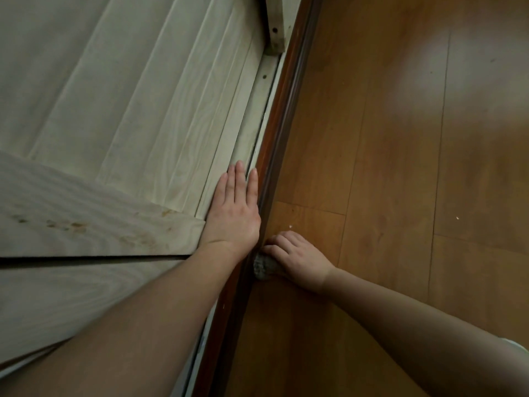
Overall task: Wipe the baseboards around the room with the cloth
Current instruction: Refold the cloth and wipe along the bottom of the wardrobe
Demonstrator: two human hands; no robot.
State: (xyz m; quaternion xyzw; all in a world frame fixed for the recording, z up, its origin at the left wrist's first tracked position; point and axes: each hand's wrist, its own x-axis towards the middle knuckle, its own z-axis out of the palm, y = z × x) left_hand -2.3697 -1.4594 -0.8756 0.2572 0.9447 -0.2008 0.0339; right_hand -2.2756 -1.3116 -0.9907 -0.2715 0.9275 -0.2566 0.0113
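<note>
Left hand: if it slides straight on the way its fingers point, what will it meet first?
Probably nothing soon: the left hand points along the pale panel beside the baseboard; the wooden block lies far ahead.

No readable text, label, brand, number or sign appears anywhere in the view. The pale wood-grain panels on the left of the frame and the brown floorboards on the right carry only grain, stains and seams.

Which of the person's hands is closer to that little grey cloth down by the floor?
The right hand: its curled fingers hold the grey cloth against the brown baseboard. The left hand lies flat on the pale panelled wall just above, not touching the cloth.
</note>
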